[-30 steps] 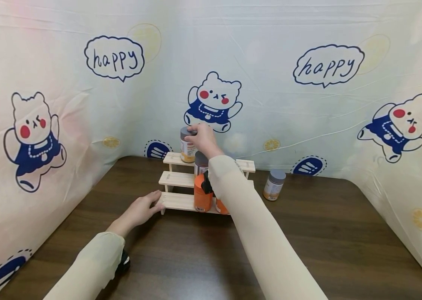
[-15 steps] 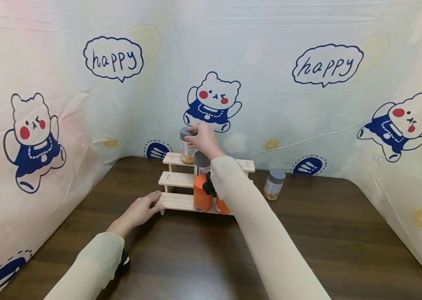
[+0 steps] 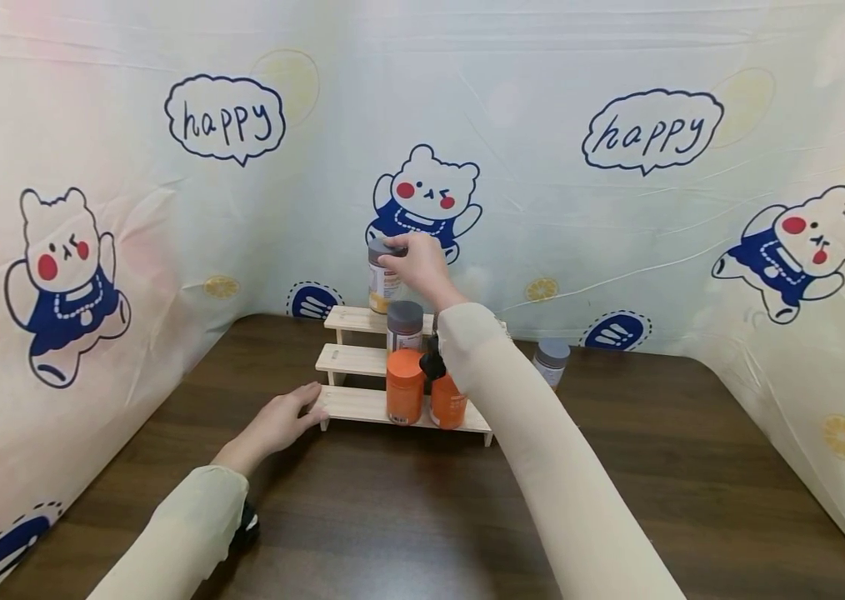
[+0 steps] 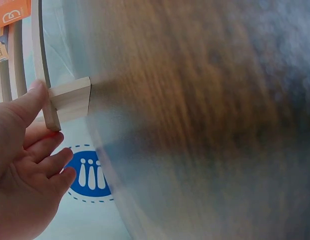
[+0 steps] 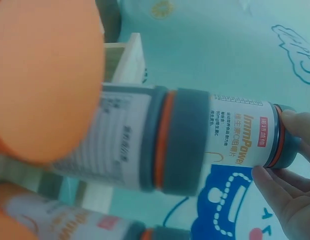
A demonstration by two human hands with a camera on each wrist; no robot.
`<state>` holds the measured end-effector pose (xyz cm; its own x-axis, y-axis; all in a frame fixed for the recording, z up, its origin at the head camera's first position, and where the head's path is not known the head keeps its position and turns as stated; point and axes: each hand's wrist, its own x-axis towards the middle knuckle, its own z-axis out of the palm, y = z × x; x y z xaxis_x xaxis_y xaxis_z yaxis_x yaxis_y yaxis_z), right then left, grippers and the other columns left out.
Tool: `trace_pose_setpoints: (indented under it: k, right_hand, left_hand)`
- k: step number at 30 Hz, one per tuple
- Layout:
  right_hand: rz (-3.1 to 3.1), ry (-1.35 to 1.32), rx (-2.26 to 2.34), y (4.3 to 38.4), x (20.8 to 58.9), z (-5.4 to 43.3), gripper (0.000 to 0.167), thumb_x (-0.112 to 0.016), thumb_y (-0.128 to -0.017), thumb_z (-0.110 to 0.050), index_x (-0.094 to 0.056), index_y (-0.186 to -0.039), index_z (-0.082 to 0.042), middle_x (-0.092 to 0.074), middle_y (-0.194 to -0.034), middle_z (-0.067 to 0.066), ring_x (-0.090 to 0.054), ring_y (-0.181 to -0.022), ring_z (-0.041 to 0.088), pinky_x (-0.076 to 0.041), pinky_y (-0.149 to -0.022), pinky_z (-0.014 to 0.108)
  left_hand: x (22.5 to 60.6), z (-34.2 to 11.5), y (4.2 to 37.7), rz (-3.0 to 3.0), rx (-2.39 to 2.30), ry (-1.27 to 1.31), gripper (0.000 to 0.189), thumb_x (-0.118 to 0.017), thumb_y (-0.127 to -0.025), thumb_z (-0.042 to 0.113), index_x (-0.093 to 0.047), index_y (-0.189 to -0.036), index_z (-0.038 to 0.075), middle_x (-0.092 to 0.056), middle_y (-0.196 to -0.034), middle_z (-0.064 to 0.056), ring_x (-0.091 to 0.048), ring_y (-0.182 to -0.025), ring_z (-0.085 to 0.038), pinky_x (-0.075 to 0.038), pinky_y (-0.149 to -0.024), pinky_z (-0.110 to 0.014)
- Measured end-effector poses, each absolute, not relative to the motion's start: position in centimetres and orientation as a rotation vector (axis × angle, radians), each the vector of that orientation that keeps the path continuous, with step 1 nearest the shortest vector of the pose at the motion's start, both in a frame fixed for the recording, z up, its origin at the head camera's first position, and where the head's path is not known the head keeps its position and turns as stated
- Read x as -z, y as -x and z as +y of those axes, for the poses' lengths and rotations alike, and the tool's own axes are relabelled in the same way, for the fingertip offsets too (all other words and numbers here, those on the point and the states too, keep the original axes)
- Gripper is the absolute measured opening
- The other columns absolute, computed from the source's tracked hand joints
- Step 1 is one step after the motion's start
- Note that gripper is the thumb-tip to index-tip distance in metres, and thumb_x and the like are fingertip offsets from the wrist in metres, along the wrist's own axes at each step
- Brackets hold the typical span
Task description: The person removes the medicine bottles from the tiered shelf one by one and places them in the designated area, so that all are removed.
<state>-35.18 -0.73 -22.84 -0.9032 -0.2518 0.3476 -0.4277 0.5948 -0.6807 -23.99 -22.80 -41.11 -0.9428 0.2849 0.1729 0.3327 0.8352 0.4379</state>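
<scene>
My right hand [image 3: 426, 265] pinches a grey-capped supplement bottle [image 3: 383, 283] near its cap, thumb and fingers on either side. Its white label with orange print [image 5: 237, 132] faces the right wrist view. The bottle is upright over the top tier of a three-tier wooden display rack [image 3: 351, 402]; whether its base touches the board is unclear. My left hand [image 3: 280, 425] grips the left end of the bottom board, and in the left wrist view the thumb [image 4: 30, 105] lies on one face with fingers on the other.
Another grey-capped bottle [image 3: 404, 321] stands on the middle tier. Two orange bottles, one left [image 3: 405, 392] and one right [image 3: 448, 406], occupy the bottom tier. On the table, right of the rack, a grey-capped bottle [image 3: 552, 357] is partly behind my right sleeve. Printed cloth surrounds the table.
The right hand and its bottle have shifted up and slightly right in the head view. My right forearm has moved right, uncovering more of the right orange bottle. The left hand stays put.
</scene>
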Motion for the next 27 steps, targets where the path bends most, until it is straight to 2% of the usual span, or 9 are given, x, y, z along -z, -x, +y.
trace_pose_setpoints:
  k: [9, 22, 27]
  right_hand:
    - [-2.567, -0.592, -1.214, 34.6, 20.8, 1.4, 0.037, -0.065, -0.087, -0.021, -0.062, -0.123, -0.012, -0.06, -0.118, 0.006, -0.057, -0.091, 0.014, -0.049, -0.077, 0.023]
    - [-2.456, -0.569, -1.25, 34.5, 18.6, 5.6, 0.036, -0.064, -0.088, -0.018, -0.06, -0.123, -0.007, -0.06, -0.119, 0.007, -0.057, -0.101, 0.015, -0.048, -0.083, 0.025]
    - [-2.435, -0.555, -1.248, 34.3, 18.5, 7.1, 0.036, -0.064, -0.088, -0.018, -0.061, -0.122, -0.008, -0.06, -0.119, 0.007, -0.057, -0.1, 0.016, -0.048, -0.082, 0.027]
  left_hand:
    - [41.1, -22.7, 23.9, -2.909, 0.731, 0.485, 0.052, -0.059, -0.091, 0.018, -0.043, -0.132, -0.01, -0.04, -0.134, -0.029, -0.04, -0.12, -0.042, -0.033, -0.097, -0.053]
    - [40.9, -22.6, 23.9, -2.925, 0.727, 0.477, 0.052, -0.058, -0.092, 0.019, -0.042, -0.132, -0.01, -0.039, -0.134, -0.029, -0.04, -0.12, -0.042, -0.032, -0.097, -0.053]
    - [41.0, -22.7, 23.9, -2.924, 0.726, 0.482, 0.051, -0.058, -0.092, 0.018, -0.042, -0.132, -0.011, -0.039, -0.134, -0.03, -0.04, -0.12, -0.043, -0.032, -0.097, -0.053]
